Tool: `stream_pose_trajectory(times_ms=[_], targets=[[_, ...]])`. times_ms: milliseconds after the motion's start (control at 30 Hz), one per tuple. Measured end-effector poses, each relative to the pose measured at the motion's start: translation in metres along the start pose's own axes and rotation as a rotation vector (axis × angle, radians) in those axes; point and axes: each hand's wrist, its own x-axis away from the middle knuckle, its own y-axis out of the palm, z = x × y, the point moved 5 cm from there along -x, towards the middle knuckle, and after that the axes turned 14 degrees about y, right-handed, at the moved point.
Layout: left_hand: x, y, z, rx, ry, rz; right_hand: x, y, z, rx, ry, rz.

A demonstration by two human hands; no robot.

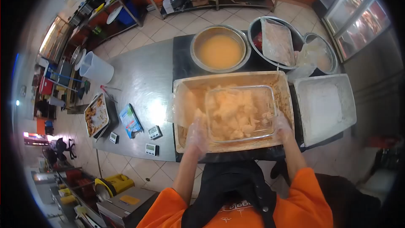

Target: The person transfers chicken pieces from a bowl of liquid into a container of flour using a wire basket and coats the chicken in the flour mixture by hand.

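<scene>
Steel table (pixel 141 71), basket (pixel 265 130) between 2 hands (pixel 196 138) (pixel 283 129)

Room from above — tub walls (pixel 285 96) all around the wire basket (pixel 265 131)

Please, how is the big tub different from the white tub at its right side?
The big tub is wider and stained orange-brown; the white tub is narrower and pale. The big tub holds a wire basket of orange pieces; the white tub, a white powdery layer. Both are rectangular and open-topped.
</scene>
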Motion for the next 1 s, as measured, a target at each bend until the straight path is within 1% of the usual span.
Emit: stream_pose_trajectory(times_ms=[33, 67, 100, 133, 167, 200, 233, 267, 300, 333, 367, 400, 433, 467, 500, 533, 600, 633, 700, 733, 767, 800, 833, 867, 900, 933, 967, 1000], targets=[[0.0, -0.001, 0.015, -0.447, 0.208, -0.046, -0.007, -0.003, 0.003, -0.008, 0.003, 0.007], [0.0, 0.003, -0.005, 0.31, -0.261, 0.162, -0.018, -0.011, 0.011, 0.16, 0.005, 0.118], [0.005, 0.022, -0.005, 1.078, -0.721, 0.366, -0.032, -0.02, 0.021, 0.074, 0.008, 0.125], [-0.004, 0.011, 0.019, 1.077, -0.576, 0.249, -0.046, -0.029, 0.032, -0.014, 0.008, 0.131], [-0.004, 0.006, 0.047, 1.084, -0.578, 0.241, -0.06, -0.039, 0.042, -0.102, 0.007, 0.138], [-0.002, -0.011, 0.075, 0.642, -0.426, 0.169, -0.022, -0.021, 0.016, -0.012, 0.012, 0.165], [-0.005, -0.013, 0.075, 0.427, -0.336, 0.122, 0.01, 0.0, -0.012, 0.075, 0.013, 0.188], [-0.006, -0.014, 0.075, 0.203, -0.256, 0.091, 0.024, 0.014, -0.023, -0.192, 0.165, 0.209], [-0.002, 0.002, 0.034, 0.517, -0.433, 0.294, 0.018, 0.012, -0.02, -0.143, 0.156, 0.206], [0.003, 0.016, 0.011, 0.838, -0.599, 0.505, 0.0, 0.004, -0.005, -0.02, 0.085, 0.227], [0.004, 0.007, 0.022, 0.849, -0.596, 0.516, -0.023, -0.006, 0.01, 0.144, 0.018, 0.286], [-0.002, -0.008, 0.045, 0.864, -0.546, 0.35, -0.025, -0.006, 0.013, 0.214, -0.009, 0.326], [0.0, -0.002, 0.04, 0.998, -0.593, 0.431, -0.026, -0.018, 0.008, 0.214, -0.015, 0.329], [0.003, 0.003, 0.035, 1.129, -0.639, 0.52, -0.024, -0.024, 0.011, 0.141, -0.036, 0.209], [0.003, 0.005, 0.022, 1.119, -0.64, 0.515, 0.007, -0.003, -0.011, -0.03, 0.093, 0.164], [0.0, 0.005, 0.013, 1.037, -0.617, 0.496, 0.038, 0.018, -0.033, -0.206, 0.222, 0.141], [0.0, 0.01, 0.005, 0.884, -0.581, 0.46, -0.039, -0.017, 0.026, 0.158, -0.065, 0.175], [0.003, 0.005, 0.007, 0.89, -0.59, 0.468, -0.076, -0.034, 0.056, 0.324, -0.21, 0.227], [-0.009, -0.008, 0.022, 1.332, -0.642, 0.238, -0.071, -0.03, 0.062, -0.072, 0.112, 0.125], [-0.005, -0.004, 0.025, 1.146, -0.76, 0.394, -0.075, -0.06, 0.067, -0.048, 0.014, 0.031], [-0.002, 0.004, 0.035, 1.133, -0.771, 0.389, -0.036, -0.037, 0.035, 0.024, 0.065, 0.122], [-0.006, 0.009, 0.047, 0.959, -0.66, 0.35, 0.006, -0.011, 0.0, 0.093, 0.122, 0.208], [-0.011, 0.01, 0.053, 0.792, -0.548, 0.317, 0.004, -0.004, -0.002, 0.105, 0.118, 0.204], [-0.006, 0.024, 0.024, 1.012, -0.697, 0.34, 0.007, -0.008, -0.003, 0.166, 0.077, 0.296], [-0.006, 0.02, 0.026, 1.024, -0.698, 0.35, 0.011, -0.013, -0.006, 0.227, 0.034, 0.39], [-0.01, 0.018, 0.035, 1.125, -0.707, 0.282, 0.016, -0.004, -0.016, 0.155, -0.063, 0.185], [-0.01, 0.02, 0.041, 1.219, -0.724, 0.21, 0.026, -0.013, -0.025, 0.16, -0.055, 0.185], [-0.007, 0.025, 0.035, 1.215, -0.738, 0.213, 0.039, -0.03, -0.037, 0.252, -0.085, 0.295]])
